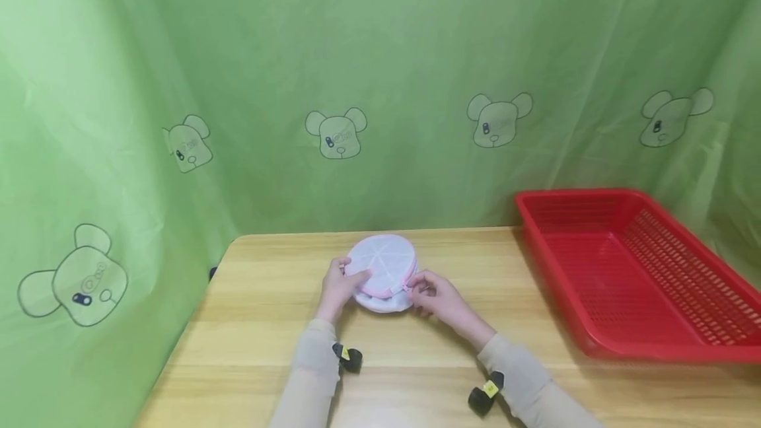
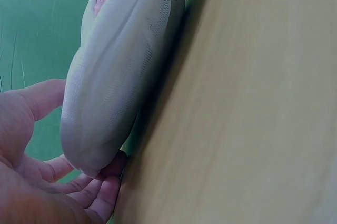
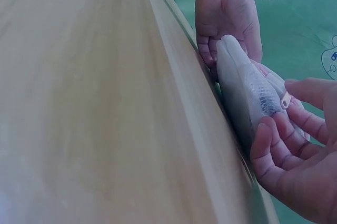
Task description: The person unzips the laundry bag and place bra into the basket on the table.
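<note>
Pouch (image 1: 382, 257), one: twelve o'clock, on or just above table (image 1: 267, 309). Left hand (image 1: 339, 287): pinching nine-o'clock rim. Right hand (image 1: 438, 297): pinching zip pull (image 3: 286, 100), four o'clock. Zip (image 1: 412, 272) seemingly part-run; remainder unclear.

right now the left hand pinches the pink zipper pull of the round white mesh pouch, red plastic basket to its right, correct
No: the right wrist view shows the right hand, not the left hand, pinching the pink zipper pull of the round white mesh pouch; the red plastic basket is to its right.
</note>
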Available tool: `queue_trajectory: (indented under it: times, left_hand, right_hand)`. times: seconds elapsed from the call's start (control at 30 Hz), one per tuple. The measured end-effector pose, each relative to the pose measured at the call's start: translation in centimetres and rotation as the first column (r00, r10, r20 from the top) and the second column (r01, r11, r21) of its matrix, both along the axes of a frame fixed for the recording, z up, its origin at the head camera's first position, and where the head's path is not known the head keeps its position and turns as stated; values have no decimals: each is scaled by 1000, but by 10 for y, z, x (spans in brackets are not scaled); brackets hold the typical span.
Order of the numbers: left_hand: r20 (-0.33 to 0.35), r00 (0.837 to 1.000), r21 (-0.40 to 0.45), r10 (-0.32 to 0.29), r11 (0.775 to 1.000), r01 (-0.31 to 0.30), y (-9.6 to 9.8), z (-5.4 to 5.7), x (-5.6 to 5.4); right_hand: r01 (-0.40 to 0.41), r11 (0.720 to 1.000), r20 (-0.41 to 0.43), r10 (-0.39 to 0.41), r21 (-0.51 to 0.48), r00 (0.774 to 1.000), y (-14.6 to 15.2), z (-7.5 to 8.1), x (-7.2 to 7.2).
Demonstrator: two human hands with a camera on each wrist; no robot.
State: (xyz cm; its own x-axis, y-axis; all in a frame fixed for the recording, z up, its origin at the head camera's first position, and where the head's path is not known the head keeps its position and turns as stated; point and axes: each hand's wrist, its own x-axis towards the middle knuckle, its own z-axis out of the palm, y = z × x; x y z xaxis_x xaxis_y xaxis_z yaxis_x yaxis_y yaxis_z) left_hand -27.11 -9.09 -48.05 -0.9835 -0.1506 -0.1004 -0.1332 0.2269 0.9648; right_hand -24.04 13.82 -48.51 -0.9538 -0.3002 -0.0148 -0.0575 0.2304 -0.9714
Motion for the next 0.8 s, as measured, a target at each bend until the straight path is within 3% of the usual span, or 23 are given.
queue_trajectory:
  times: [0.27, 0.8]
  left_hand:
    - [17, 1000, 21, -22, 1000, 22, 0, -3, -3]
    - [11, 994, 59, -104, 993, 103, -2, 1, 0]
  right_hand:
    - [-47, 998, 13, 46, 47, 999, 2, -3, -1]
    - [-49, 998, 50, 47, 41, 998, 3, -1, 0]
